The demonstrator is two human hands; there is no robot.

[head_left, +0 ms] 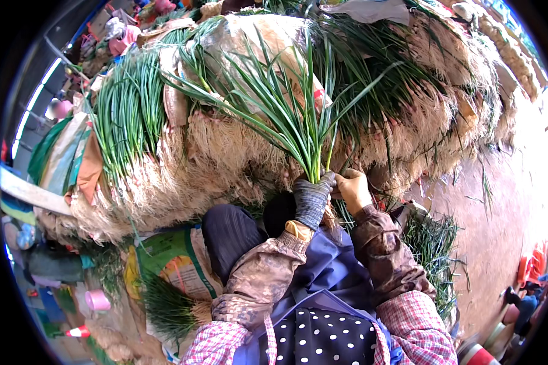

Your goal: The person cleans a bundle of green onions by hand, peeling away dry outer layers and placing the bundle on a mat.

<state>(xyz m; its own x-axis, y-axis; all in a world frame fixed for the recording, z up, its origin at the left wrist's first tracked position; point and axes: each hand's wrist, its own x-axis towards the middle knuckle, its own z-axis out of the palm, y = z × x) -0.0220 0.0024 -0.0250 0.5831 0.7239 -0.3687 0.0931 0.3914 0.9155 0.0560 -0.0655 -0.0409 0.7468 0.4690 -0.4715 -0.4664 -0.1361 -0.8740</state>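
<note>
— Hands first: what are they doing?

— The left hand [313, 198], in a grey knitted glove, is closed round the base of a bunch of green onions [286, 112]. The right hand [353, 190], in a tan glove, is curled against the same stems, just beside the left, pinching at them with its fingers.

— Where is the bunch?

— Upright in front of the person, above the lap. Its long leaves fan up and out against the big heap of onions [225, 152] behind, where pale roots face outward and green tops lie over the upper side.

— Any packages?

— A printed sack [176, 258] lies on the ground at the lower left of the heap, green and yellow with an orange patch. A smaller bundle of onions [170, 307] rests on its lower part. Brown and tan sacking [82, 161] hangs at the heap's left edge.

— Anything smaller?

— A pink roll of tape [97, 300] near the sack's left side, and loose green leaves [435, 252] on the ground to the right.

— Clothing?

— Checked sleeves under mottled sleeve covers, and a blue apron [329, 267] with a dark dotted panel low down.
</note>
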